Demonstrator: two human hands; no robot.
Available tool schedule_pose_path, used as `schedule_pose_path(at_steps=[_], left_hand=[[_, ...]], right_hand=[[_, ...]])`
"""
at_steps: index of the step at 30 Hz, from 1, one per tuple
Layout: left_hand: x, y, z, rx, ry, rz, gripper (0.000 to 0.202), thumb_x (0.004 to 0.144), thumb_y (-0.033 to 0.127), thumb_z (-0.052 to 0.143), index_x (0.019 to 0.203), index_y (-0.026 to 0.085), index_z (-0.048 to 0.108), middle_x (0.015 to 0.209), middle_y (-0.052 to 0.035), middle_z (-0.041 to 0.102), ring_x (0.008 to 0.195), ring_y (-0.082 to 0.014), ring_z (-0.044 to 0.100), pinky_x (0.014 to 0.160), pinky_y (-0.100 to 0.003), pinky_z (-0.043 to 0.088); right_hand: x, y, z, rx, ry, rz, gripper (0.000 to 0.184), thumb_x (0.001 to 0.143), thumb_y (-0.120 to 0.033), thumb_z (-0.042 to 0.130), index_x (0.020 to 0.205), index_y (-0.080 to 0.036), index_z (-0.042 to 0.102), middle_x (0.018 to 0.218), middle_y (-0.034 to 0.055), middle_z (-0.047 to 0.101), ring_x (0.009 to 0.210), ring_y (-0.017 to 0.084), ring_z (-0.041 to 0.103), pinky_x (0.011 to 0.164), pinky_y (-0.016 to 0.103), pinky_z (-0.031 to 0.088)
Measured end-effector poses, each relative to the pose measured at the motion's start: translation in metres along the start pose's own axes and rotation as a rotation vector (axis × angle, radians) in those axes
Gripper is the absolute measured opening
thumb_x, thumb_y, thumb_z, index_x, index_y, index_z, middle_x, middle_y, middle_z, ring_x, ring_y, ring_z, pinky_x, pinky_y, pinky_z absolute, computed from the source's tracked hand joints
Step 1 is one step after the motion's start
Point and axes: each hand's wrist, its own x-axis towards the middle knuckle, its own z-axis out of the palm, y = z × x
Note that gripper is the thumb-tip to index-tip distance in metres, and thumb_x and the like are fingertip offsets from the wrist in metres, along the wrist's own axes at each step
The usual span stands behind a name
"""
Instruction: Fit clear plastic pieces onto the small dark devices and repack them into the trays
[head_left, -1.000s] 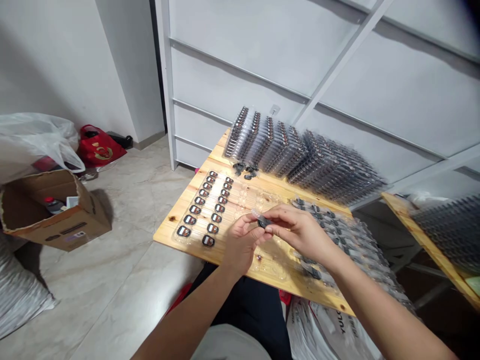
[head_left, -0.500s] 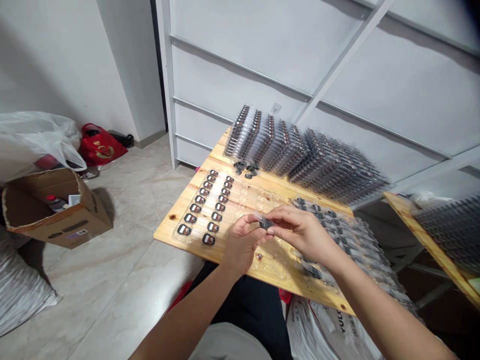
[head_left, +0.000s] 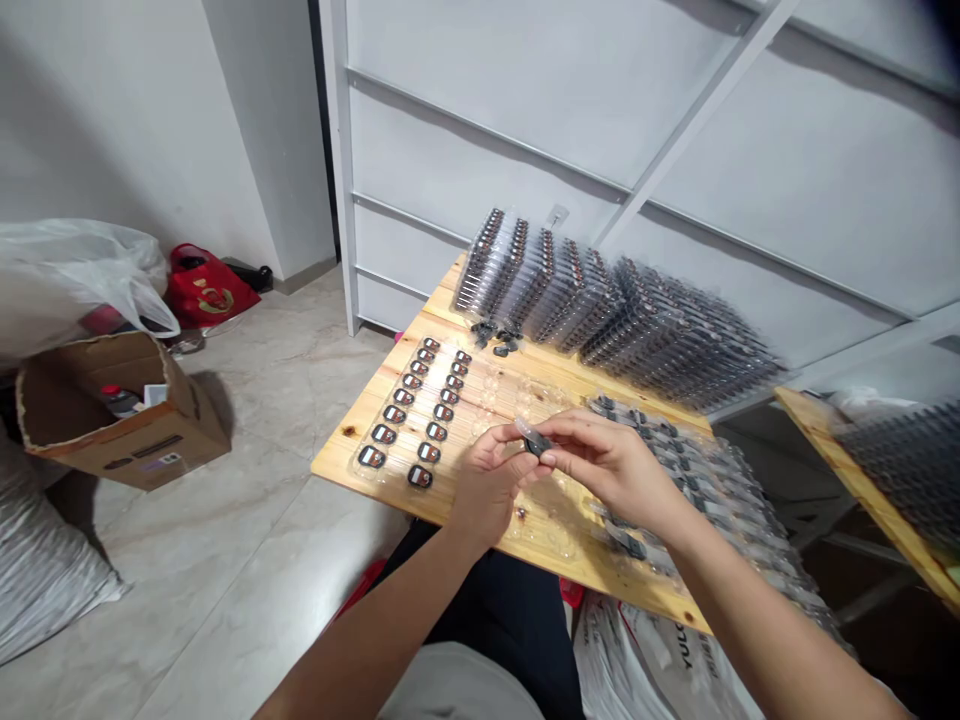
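Both hands meet above the near middle of a wooden board. My left hand and my right hand pinch one small dark part with a clear cover between their fingertips. Under and left of the hands lies a clear blister tray; its left two columns hold several small dark pieces with red and white faces. The tray's other pockets look bare.
Stacks of filled clear trays lean along the board's far edge, more lie at right. Loose dark parts sit behind the tray. On the floor at left stand a cardboard box, a plastic bag and a red bag.
The hands keep the same pinch on the small part; only the view has drifted slightly to the left.
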Motion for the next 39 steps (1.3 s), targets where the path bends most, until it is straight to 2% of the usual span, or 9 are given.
schedule_pose_path(at_steps=[18,25,31,39], left_hand=[[-0.0003,-0.001,0.0006,-0.012,-0.01,0.036,0.034,0.061,0.02,0.073,0.086,0.015,0.05,0.086,-0.0021,0.059,0.077,-0.0129,0.059,0.075,-0.027,0.049],[-0.0006,-0.0002,0.0006,-0.011,-0.027,0.034,0.033,0.063,0.019,0.071,0.086,0.015,0.049,0.086,-0.0019,0.059,0.076,-0.0108,0.058,0.072,-0.023,0.049],[-0.0003,-0.001,0.001,-0.016,-0.009,0.023,0.036,0.061,0.021,0.073,0.089,0.016,0.05,0.087,-0.0025,0.059,0.079,-0.0126,0.059,0.074,-0.026,0.049],[-0.0026,-0.0008,0.0,-0.041,-0.021,0.014,0.034,0.063,0.018,0.071,0.088,0.016,0.049,0.089,-0.0026,0.059,0.08,-0.013,0.059,0.076,-0.027,0.05]], right_hand=[[0.0018,-0.0028,0.0,-0.056,-0.011,-0.012,0.021,0.085,-0.027,0.051,0.1,-0.015,0.06,0.096,0.0089,0.059,0.086,0.016,0.056,0.072,0.025,0.046],[0.0034,-0.0066,-0.0022,-0.052,-0.026,-0.018,0.019,0.085,-0.026,0.052,0.099,-0.016,0.061,0.094,0.0083,0.059,0.085,0.015,0.056,0.072,0.025,0.046],[0.0035,-0.0063,-0.0024,-0.051,-0.008,-0.026,0.022,0.086,-0.028,0.051,0.102,-0.017,0.06,0.098,0.009,0.058,0.089,0.016,0.056,0.078,0.027,0.046],[0.0029,-0.0063,-0.0031,-0.027,-0.02,-0.053,0.019,0.086,-0.024,0.051,0.101,-0.017,0.06,0.097,0.0075,0.058,0.089,0.015,0.055,0.077,0.025,0.045]])
